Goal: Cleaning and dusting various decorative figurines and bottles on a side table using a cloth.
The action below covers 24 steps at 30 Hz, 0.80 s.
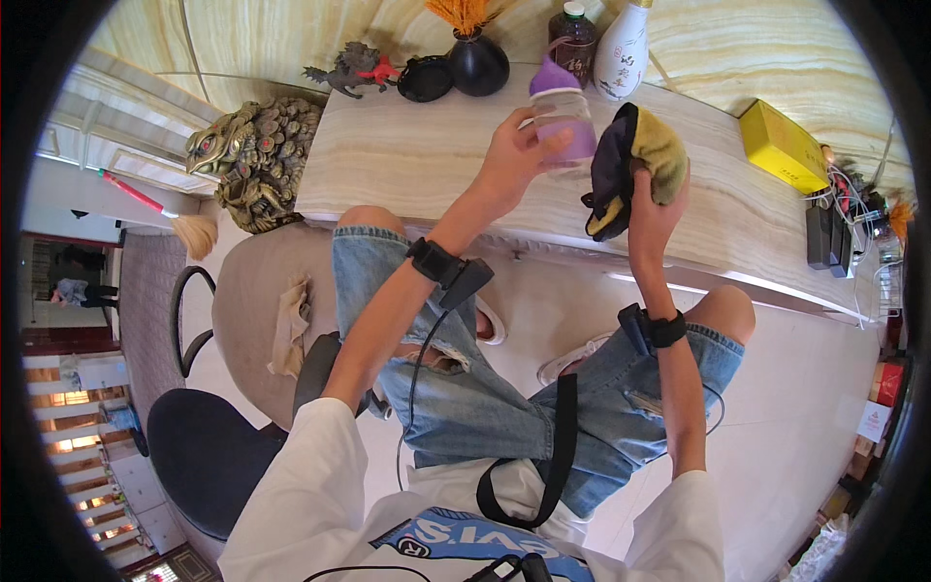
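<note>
My left hand is closed around a clear bottle with a purple lid and a purple band, holding it above the wood-grained counter. To its right, my right hand grips a dark and yellow plush cloth item, perhaps a cap or a pouch; its exact kind cannot be told. The bottle and the cloth item are close together, with a narrow gap between them. Part of my right hand's fingers is hidden behind the cloth.
Along the wall stand a dragon-like figurine, a round black dish, a black vase, a dark bottle and a white bottle. A yellow box and tangled cables lie right. A gilded toad statue is left. Another person is far off.
</note>
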Tool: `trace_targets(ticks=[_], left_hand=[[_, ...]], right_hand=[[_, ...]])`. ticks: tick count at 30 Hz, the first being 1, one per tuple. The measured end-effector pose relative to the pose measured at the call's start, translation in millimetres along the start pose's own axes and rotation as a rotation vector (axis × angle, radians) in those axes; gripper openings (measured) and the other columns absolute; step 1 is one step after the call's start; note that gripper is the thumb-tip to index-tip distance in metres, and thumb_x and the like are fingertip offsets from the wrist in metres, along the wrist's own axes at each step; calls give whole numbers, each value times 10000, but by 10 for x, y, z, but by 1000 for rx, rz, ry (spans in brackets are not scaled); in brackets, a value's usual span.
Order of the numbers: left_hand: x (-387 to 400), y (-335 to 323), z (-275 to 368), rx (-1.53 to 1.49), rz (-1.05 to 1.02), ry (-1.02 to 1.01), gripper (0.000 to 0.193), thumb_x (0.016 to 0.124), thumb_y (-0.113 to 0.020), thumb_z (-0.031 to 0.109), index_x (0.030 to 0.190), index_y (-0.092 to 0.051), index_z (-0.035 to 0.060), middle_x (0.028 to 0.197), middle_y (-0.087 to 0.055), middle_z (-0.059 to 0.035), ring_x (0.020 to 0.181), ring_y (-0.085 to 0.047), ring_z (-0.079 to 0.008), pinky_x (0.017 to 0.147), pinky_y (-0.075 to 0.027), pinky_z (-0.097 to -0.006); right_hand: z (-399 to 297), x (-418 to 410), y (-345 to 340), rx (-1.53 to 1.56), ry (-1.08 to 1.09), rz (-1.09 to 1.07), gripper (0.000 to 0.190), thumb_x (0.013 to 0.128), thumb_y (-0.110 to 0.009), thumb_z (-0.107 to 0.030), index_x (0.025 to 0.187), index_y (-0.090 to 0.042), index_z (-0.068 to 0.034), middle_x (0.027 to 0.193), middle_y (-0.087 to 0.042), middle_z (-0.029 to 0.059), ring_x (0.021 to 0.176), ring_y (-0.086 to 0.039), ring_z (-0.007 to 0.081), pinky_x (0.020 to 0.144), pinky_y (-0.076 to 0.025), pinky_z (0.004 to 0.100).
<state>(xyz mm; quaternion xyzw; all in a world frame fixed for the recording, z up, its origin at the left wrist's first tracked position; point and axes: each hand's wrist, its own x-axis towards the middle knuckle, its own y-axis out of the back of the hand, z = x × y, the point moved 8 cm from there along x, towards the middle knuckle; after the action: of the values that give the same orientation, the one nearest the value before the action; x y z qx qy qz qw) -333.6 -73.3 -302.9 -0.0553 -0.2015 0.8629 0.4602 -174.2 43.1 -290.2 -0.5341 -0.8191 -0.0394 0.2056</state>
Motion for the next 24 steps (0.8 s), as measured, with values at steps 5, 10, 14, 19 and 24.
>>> trace_targets(ticks=[5, 10, 14, 19, 24], left_hand=[[53, 136, -114, -230, 27, 159, 529, 908, -677, 332, 1247, -509, -37, 1198, -611, -122, 1041, -623, -190, 854, -553, -335], [16, 50, -93, -261, 26, 168, 466, 969, -578, 335, 1254, -507, -27, 1240, -599, -122, 1145, -584, -198, 1002, -478, -346], [31, 189, -49, -269, 95, 142, 484, 967, -579, 350, 1265, -492, -21, 1236, -603, -119, 1145, -590, -207, 958, -507, -352], [47, 201, -111, -265, 128, 126, 521, 894, -697, 307, 1256, -493, -7, 1199, -607, -117, 1108, -607, -223, 881, -552, -409], [54, 177, -87, -298, 90, 135, 469, 905, -686, 246, 1252, -475, 12, 1194, -607, -103, 1091, -616, -220, 871, -556, -398]], right_hand=[[-178, -152, -155, -11, 199, -245, 493, 723, -728, -36, 1160, -508, 26, 987, -634, 93, 909, -605, 150, 826, -481, 286], [-26, -116, -199, -164, 139, -268, 511, 702, -753, -42, 1157, -521, -11, 959, -645, 119, 887, -636, 180, 810, -495, 299], [9, -79, -14, -65, -3, 23, 514, 702, -761, -66, 1154, -525, -7, 980, -648, 120, 898, -638, 191, 814, -497, 306], [-225, -158, -209, -170, 295, -307, 537, 671, -781, -55, 1148, -536, -18, 975, -639, 113, 889, -631, 198, 811, -496, 300], [-92, -68, -231, -197, 156, -229, 434, 732, -739, -26, 1117, -538, -24, 963, -628, 88, 869, -602, 155, 807, -482, 290]])
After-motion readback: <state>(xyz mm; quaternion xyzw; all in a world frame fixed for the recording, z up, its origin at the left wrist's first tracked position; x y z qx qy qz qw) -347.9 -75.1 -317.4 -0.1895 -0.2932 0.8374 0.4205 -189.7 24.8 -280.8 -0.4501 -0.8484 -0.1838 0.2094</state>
